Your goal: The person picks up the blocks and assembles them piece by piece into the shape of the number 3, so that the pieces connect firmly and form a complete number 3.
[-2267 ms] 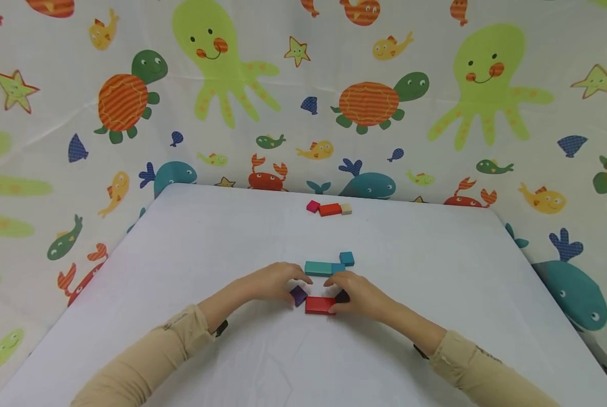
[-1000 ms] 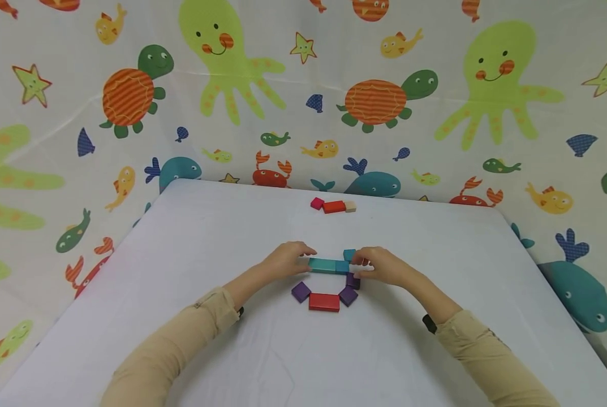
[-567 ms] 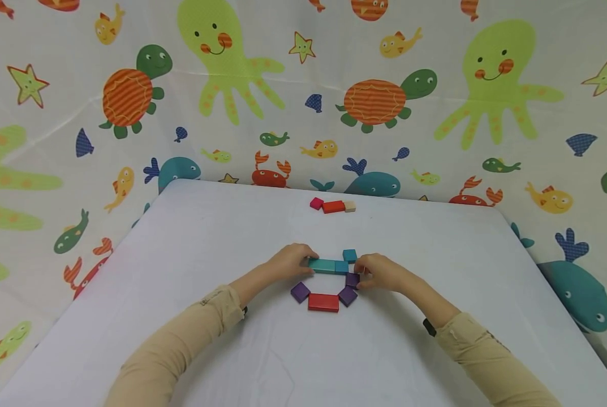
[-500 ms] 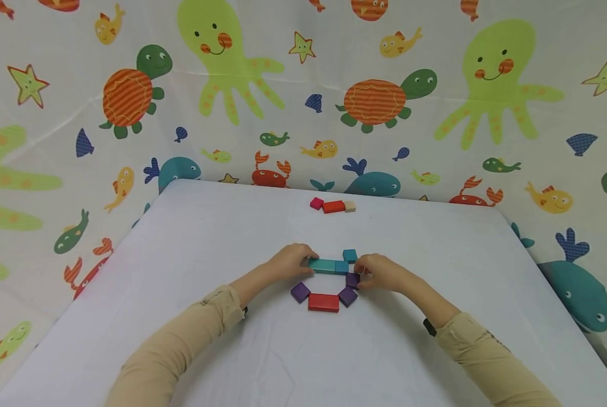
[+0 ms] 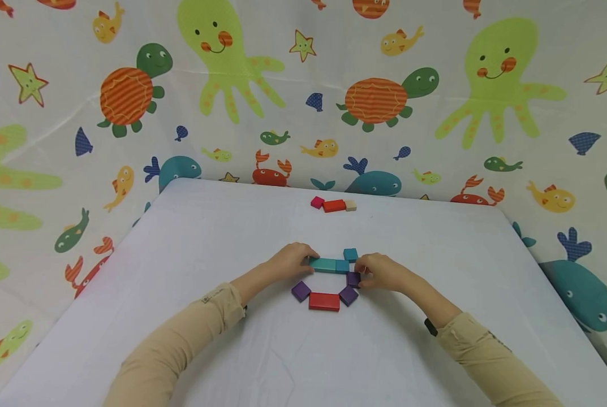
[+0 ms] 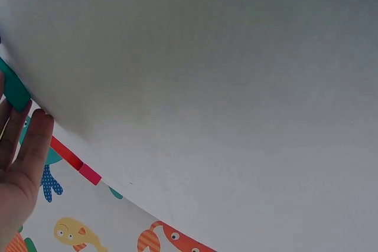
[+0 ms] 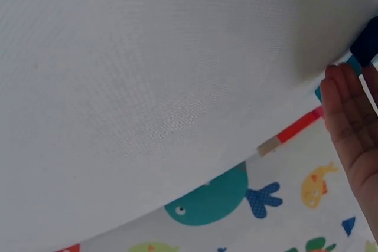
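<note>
My left hand (image 5: 289, 261) pinches the left end of a long teal block (image 5: 324, 264), whose end also shows against the fingers in the left wrist view. A small blue block (image 5: 341, 265) adjoins its right end. With thumb and fingertips, my right hand (image 5: 382, 272) holds a purple cube (image 5: 353, 279) at its right side; in the right wrist view this dark cube (image 7: 366, 42) is at the fingers. In front of it lie a turned purple cube (image 5: 348, 295), a long red block (image 5: 324, 301) and another turned purple cube (image 5: 300, 291), forming a curve.
Behind the right end of the teal row sits a blue cube (image 5: 351, 254). Farther back on the white table (image 5: 232, 215) stand a crimson cube (image 5: 317, 202), an orange-red block (image 5: 334, 206) and a beige cube (image 5: 351, 205). A sea-animal cloth (image 5: 283, 85) hangs behind.
Both hands have moved back from the red block and front purple cubes. A purple cube now stands under the right hand's fingers, and the left hand has taken hold of the teal block.
</note>
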Demonstrator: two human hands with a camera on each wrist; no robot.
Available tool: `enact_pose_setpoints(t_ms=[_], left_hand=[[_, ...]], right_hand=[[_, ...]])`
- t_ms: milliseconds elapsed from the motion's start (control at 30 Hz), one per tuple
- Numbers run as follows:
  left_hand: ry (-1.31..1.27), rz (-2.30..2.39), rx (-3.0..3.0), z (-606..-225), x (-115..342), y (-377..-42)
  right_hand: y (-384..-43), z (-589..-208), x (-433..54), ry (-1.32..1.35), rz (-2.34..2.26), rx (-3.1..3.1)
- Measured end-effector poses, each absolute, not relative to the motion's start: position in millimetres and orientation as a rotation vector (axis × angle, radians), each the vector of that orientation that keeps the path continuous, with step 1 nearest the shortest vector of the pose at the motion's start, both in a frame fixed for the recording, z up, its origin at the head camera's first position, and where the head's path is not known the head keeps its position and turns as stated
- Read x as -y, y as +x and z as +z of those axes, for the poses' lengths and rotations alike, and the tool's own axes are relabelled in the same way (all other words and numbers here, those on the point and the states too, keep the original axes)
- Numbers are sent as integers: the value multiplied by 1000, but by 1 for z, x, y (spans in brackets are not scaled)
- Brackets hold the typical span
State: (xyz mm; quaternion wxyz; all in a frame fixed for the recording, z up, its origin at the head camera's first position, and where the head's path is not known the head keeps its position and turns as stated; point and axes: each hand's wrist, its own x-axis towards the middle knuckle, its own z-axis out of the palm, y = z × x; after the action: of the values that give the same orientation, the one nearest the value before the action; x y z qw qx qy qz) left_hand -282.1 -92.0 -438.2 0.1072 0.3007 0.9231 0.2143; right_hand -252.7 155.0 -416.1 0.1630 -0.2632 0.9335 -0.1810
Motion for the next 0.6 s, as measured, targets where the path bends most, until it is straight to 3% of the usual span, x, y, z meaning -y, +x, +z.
enact_pose_setpoints(t_ms=[600], left_hand=[[842,688,-2661,-434,90,-291]], right_hand=[[-270,-405,-164,-822,-585,-2657]])
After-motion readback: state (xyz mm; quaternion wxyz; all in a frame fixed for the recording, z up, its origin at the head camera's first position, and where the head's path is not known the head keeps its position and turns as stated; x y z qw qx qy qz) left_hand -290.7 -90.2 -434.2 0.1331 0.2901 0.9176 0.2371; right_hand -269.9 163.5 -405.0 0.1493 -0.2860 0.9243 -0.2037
